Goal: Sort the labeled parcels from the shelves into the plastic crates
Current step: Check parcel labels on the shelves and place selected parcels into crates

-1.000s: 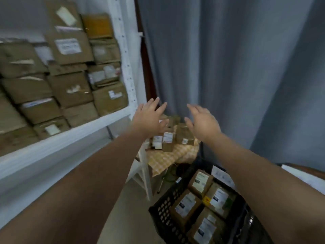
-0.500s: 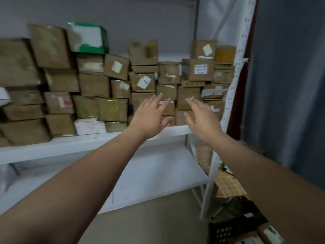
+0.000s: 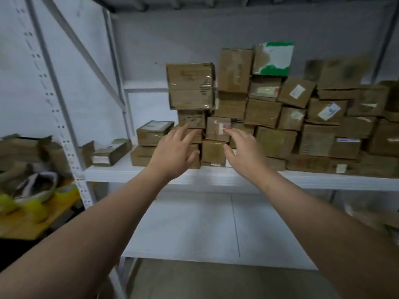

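Note:
Several brown cardboard parcels [image 3: 269, 113] are stacked in rows on a white shelf [image 3: 216, 176], some with white labels. A large taped box [image 3: 191, 86] tops the left end of the stack, and a green-and-white box [image 3: 273, 58] sits on top further right. My left hand [image 3: 176, 153] is stretched out, fingers apart, in front of the low parcels at the stack's left end. My right hand [image 3: 245, 151] is open too, just before a small parcel with a pink label [image 3: 218, 128]. Neither hand holds anything. No crate is in view.
Flat parcels [image 3: 154, 130] and a small box [image 3: 112, 151] lie to the left on the shelf. A white upright post [image 3: 64, 117] stands at left. Beyond it a wooden table [image 3: 26, 221] carries shoes and yellow items. A lower white shelf [image 3: 216, 229] lies beneath.
My view has swung left from the crate and curtain to the left end of the shelf. Both hands stay raised and open, now close to the parcels.

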### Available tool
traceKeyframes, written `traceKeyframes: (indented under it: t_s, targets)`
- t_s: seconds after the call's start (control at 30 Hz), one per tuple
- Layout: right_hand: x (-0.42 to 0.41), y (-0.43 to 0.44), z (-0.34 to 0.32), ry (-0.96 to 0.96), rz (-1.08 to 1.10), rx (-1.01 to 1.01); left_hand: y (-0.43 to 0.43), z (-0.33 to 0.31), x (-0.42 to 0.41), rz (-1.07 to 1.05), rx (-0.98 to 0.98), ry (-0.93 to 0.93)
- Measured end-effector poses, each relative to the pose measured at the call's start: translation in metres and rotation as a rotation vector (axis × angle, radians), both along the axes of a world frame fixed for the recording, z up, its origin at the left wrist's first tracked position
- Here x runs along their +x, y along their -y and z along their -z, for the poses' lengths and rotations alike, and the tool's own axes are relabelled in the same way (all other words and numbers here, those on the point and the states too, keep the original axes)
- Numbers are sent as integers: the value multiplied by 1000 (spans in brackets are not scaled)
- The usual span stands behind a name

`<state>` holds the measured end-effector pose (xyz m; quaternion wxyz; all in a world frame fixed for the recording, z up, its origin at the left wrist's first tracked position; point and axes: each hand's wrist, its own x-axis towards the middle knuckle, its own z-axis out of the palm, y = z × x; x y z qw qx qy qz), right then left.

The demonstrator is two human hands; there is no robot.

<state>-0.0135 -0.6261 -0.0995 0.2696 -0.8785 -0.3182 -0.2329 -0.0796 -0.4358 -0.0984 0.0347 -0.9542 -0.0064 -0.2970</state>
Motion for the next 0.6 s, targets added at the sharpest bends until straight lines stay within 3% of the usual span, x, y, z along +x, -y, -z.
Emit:
traceKeyframes:
  t_s: [0.27,0.6]
  targets:
    - [4,-115,7,-31,-86,-15,-114,20,-14,-39,-48,-14]
    - [71,-186,35,-96,-123,-24,-196,57,51,-86,-88,-81]
